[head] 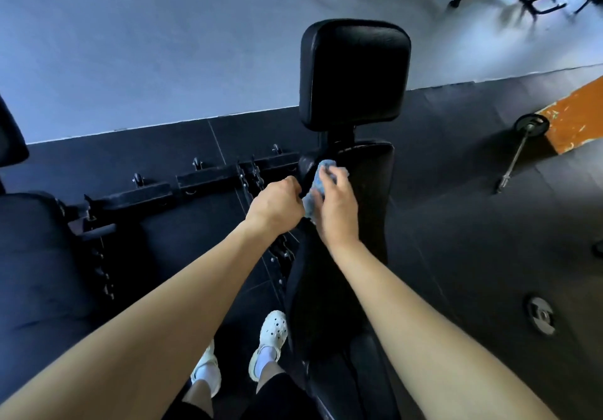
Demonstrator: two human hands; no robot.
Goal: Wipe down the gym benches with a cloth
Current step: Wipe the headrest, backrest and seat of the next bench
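Against the far left edge of the bench (368, 198), the right hand (337, 206) had its fingers bent over a blue cloth (314, 193), clamping it to the pad. Just left of it, the left hand (277, 204) was curled round that same edge, and its fingertips were hidden under the rim. The cloth sat bunched on the rim near the pad's far end, just short of the headrest (355, 70) on its post.

From where I stood, the step in hand looked like the edge and far corner of the pad. It seemed best done with the cloth spread flatter under the palm, since a wad touches little. Long strokes along the rim would have suited, with the left hand bracing the pad and shifting clear as the cloth came near. The seam by the post looked likely to be missed.

Farther out, a second bench (29, 256) stood well to the left. On the dark floor to the right lay a barbell (517, 155) and, nearer, a plate (540, 318).
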